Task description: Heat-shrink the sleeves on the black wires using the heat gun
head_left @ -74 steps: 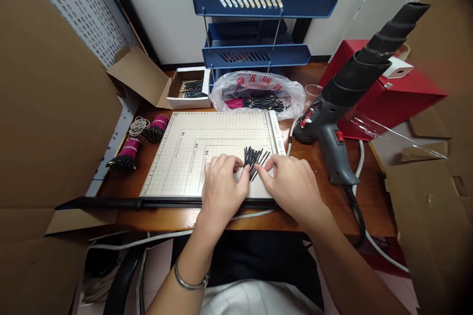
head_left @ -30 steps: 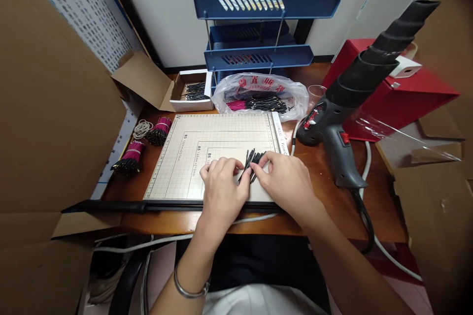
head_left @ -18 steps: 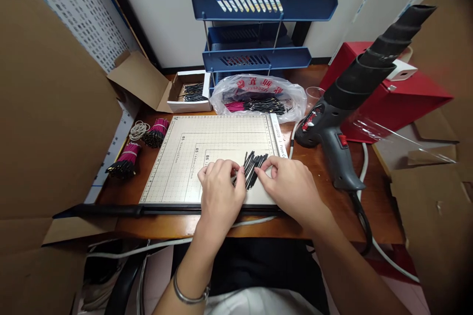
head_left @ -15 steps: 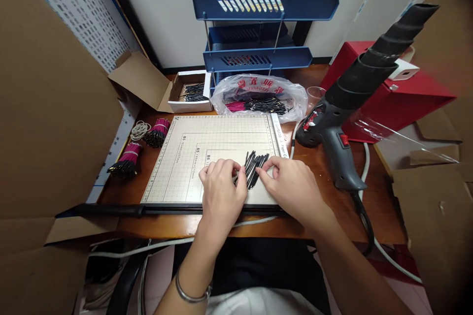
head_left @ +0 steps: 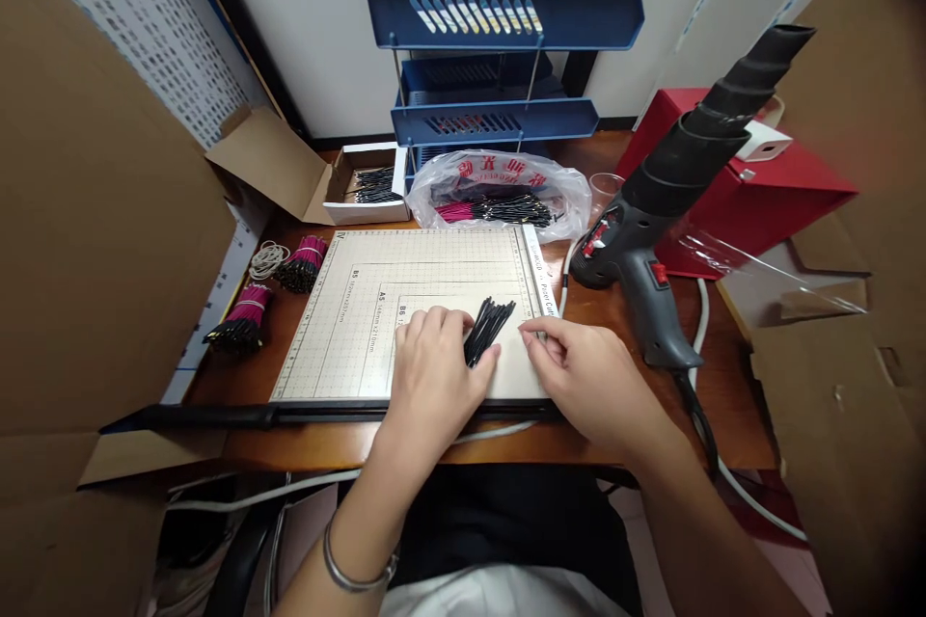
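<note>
A bundle of thin black sticks (head_left: 489,330) lies slantwise on the paper cutter (head_left: 333,347), between the parted thumb and index finger of the left hand (head_left: 434,376). The right hand (head_left: 589,376) is just beside it, its thumb and index fingertips close together over the cutter's board; whether they touch, I cannot tell. Beyond the left fingers, the board is printed "B5", "A5" and "B6" with millimetre sizes. Its white edge strip, beyond the right fingers, reads "Paper Cu…"; the brand word before it is too small to read surely. Farther beyond the fingers, a clear plastic bag (head_left: 571,188) with crumpled red lettering holds pink and black sticks. Right of the right fingers, a heat gun (head_left: 651,289) with a red switch stands on the table (head_left: 738,405).
</note>
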`<state>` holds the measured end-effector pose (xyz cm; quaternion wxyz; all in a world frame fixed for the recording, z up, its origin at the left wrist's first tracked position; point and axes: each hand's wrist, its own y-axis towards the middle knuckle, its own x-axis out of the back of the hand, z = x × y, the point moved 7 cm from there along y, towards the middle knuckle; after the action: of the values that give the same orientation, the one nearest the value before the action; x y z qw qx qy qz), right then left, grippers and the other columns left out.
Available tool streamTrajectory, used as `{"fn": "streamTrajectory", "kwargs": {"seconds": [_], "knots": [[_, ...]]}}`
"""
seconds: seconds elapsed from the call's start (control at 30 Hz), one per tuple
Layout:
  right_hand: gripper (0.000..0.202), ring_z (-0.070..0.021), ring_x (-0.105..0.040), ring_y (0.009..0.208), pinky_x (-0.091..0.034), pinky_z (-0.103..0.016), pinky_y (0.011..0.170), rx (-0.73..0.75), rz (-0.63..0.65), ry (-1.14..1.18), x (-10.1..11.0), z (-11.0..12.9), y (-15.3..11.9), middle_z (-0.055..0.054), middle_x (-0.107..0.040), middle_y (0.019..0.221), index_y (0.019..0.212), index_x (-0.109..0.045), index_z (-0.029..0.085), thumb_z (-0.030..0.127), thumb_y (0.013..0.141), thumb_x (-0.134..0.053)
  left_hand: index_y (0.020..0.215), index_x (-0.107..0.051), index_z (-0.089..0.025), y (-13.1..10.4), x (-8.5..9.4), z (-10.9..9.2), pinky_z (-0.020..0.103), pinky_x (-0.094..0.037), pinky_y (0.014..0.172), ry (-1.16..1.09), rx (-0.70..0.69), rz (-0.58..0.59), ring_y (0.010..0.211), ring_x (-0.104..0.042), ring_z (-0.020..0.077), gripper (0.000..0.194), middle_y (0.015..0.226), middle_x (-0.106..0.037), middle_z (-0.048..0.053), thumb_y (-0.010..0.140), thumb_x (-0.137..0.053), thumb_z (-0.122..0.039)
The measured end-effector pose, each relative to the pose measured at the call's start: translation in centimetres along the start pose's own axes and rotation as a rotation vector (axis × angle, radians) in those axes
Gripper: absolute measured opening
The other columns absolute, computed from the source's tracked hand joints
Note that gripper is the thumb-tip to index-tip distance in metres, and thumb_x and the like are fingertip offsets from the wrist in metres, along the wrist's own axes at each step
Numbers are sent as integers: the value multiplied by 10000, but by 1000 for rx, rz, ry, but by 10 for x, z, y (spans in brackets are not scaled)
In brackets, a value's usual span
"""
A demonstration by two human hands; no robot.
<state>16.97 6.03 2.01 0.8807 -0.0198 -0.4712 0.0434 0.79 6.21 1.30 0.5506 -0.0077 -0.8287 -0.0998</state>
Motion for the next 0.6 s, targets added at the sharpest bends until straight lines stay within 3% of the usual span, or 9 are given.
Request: {"fn": "streamTrajectory", "kwargs": {"seconds": [0.17, 0.3, 0.47, 0.6], "knots": [[288, -138, -470, 536, -263, -301, 581, -61, -30, 45, 6, -24, -8, 42, -505, 552, 930, -756, 249, 417, 939, -523, 998, -721, -150, 29, 9, -1, 446, -501, 873, 211, -125, 210, 982, -675, 331, 180, 1017, -733, 140, 893, -633, -267], [331, -136, -484, 539, -279, -295, 578, -68, -44, 96, 6, -34, -12, 41, -501, 562, 937, -757, 230, 473, 938, -532, 826, -741, -152, 53, 12, -6, 404, -517, 789, 258, -235, 336, 871, -702, 322, 106, 866, -740, 144, 772, -657, -113], [370, -130, -458, 529, -305, -275, 559, -74, -76, 143, 4, -40, -17, 43, -468, 552, 922, -758, 220, 514, 935, -533, 706, -722, -190, 67, 5, -13, 388, -524, 841, 247, -306, 388, 836, -707, 295, 137, 737, -716, 107, 689, -669, -64], [374, -123, -445, 513, -316, -262, 539, -90, -132, 169, 10, -46, -24, 47, -453, 536, 909, -761, 218, 523, 925, -546, 667, -699, -197, 62, 9, -12, 386, -526, 824, 238, -343, 399, 805, -704, 287, 148, 700, -702, 94, 691, -662, -55]]}}
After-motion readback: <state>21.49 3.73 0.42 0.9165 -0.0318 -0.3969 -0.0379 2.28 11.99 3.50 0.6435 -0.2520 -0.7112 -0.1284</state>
